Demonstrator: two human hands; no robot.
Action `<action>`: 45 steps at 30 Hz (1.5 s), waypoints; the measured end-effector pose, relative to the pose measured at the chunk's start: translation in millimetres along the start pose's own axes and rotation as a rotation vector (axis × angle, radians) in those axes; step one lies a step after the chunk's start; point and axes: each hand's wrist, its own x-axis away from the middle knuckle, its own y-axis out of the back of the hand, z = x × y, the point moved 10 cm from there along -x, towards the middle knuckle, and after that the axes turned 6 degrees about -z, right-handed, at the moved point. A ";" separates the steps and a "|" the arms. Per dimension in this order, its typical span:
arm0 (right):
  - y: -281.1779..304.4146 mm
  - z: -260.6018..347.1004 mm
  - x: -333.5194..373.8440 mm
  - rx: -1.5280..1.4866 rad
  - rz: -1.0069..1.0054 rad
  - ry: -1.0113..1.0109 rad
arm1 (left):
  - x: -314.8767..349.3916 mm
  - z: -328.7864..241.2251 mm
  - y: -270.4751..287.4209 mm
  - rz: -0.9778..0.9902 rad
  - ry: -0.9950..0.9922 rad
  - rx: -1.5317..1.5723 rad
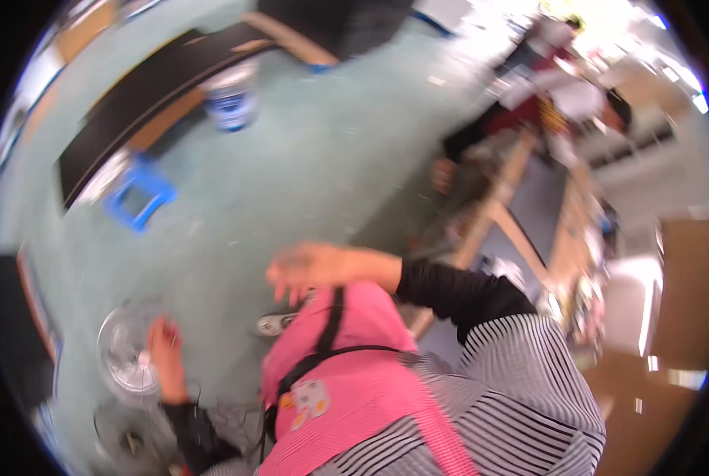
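Looks like a between-grips moment, probably mid-stride or turning past wood-framed workbench [493, 210] at right of frame. Holding right hand [303, 270] out at frame centre above green floor [315, 174], with fingers loosely spread, seemingly around nothing. At lower left, holding left hand [165, 349] at edge of round fan [116, 369]; can't tell if touching or gripping, given blurred, partly curled fingers. Also visible at upper left: blue plastic stool [152, 184], white-and-blue bucket [229, 107]. For any next grip, would call for steadying first, then closing in squarely.
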 end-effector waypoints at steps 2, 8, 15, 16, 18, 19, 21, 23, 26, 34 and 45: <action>131.7 -31.5 61.1 0.021 -0.471 0.099 | 43.0 11.6 17.3 0.114 -0.055 -0.211; 262.3 -185.9 345.1 0.659 -1.141 -0.560 | 175.0 29.0 -72.0 0.838 -0.332 -0.685; 177.6 -324.8 481.5 0.774 -1.073 -1.135 | 169.2 28.0 -169.5 0.704 -0.130 -0.607; 169.5 -328.3 486.3 0.758 -1.077 -1.142 | 172.0 24.4 -177.9 0.707 -0.143 -0.628; 129.6 -357.4 500.1 0.146 -1.066 -1.313 | 178.6 18.8 -195.4 0.714 -0.156 -0.664; 117.0 -363.4 491.7 -0.001 -1.058 -1.235 | 184.4 16.7 -206.0 0.746 -0.165 -0.672; 98.6 -378.0 484.4 -0.022 -1.011 -1.133 | 192.5 14.0 -224.0 0.789 -0.173 -0.686; 96.6 -377.4 471.9 0.026 -1.042 -0.964 | 199.0 17.0 -240.2 0.868 -0.198 -0.806; 99.0 -377.1 471.4 -0.022 -1.029 -0.940 | 207.0 11.0 -262.5 0.931 -0.215 -0.773; 166.3 -167.0 374.2 0.157 -0.657 -0.579 | 209.4 -56.7 -305.2 0.939 -0.275 -0.678; 67.4 68.2 76.6 -0.465 -0.446 0.177 | 233.5 -109.8 -323.5 0.969 -0.253 0.103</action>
